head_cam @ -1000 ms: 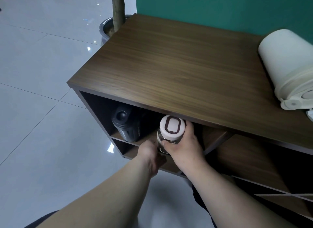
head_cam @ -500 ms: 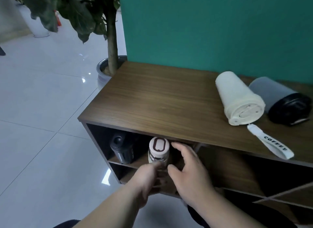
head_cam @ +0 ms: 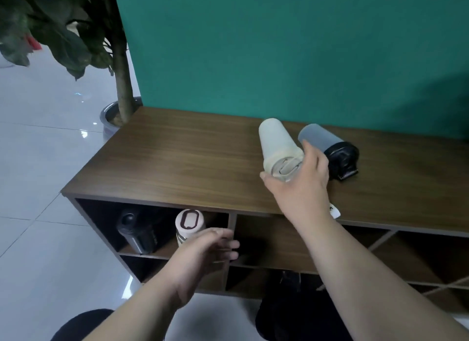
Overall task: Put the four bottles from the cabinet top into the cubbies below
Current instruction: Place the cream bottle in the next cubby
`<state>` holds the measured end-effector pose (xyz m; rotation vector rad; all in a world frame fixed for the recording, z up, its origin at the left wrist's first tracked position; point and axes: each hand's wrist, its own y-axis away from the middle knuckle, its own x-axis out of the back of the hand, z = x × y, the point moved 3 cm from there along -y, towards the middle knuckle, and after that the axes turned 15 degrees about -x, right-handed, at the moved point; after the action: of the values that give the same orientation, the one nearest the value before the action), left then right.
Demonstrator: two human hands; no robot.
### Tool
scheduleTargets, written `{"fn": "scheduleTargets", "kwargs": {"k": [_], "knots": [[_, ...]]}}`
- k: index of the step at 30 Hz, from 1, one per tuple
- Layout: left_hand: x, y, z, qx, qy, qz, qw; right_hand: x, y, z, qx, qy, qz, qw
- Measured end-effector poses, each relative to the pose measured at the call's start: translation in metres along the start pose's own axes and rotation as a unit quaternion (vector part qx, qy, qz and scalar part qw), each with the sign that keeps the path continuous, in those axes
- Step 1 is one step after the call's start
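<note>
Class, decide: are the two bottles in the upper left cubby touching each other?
Apart. The head view shows bare shelf between the black bottle and the white-capped bottle.

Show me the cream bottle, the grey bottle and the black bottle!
cream bottle [head_cam: 278, 143], head view, its side.
grey bottle [head_cam: 318, 137], head view, its body.
black bottle [head_cam: 139, 236], head view, its side.

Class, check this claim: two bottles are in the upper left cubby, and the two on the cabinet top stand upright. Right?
Not quite. In the head view the cream bottle and the grey bottle lie on their sides on the cabinet top, not upright. The rest holds: the black bottle and the white-lidded bottle are in the upper left cubby.
</note>
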<state>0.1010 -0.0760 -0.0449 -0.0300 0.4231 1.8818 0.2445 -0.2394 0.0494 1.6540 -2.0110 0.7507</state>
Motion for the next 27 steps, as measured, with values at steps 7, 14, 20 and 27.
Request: {"fn": "scheduleTargets", "kwargs": {"k": [7,14,20,27], "knots": [[-0.028,-0.026,-0.022,0.035,-0.026,-0.049,0.998,-0.033,-0.024,0.0,-0.03,0.041,0.058,0.997],[-0.039,-0.035,-0.049,0.098,-0.055,-0.067,0.991,0.03,0.028,0.031,-0.022,-0.075,-0.026,0.997],[-0.054,-0.016,-0.065,0.161,0.057,-0.052,0.984,0.092,0.086,0.061,0.046,-0.141,-0.086,0.985],[-0.057,-0.004,-0.081,0.171,0.092,-0.007,0.981,0.092,0.109,0.092,0.07,0.05,-0.171,0.982]]}}
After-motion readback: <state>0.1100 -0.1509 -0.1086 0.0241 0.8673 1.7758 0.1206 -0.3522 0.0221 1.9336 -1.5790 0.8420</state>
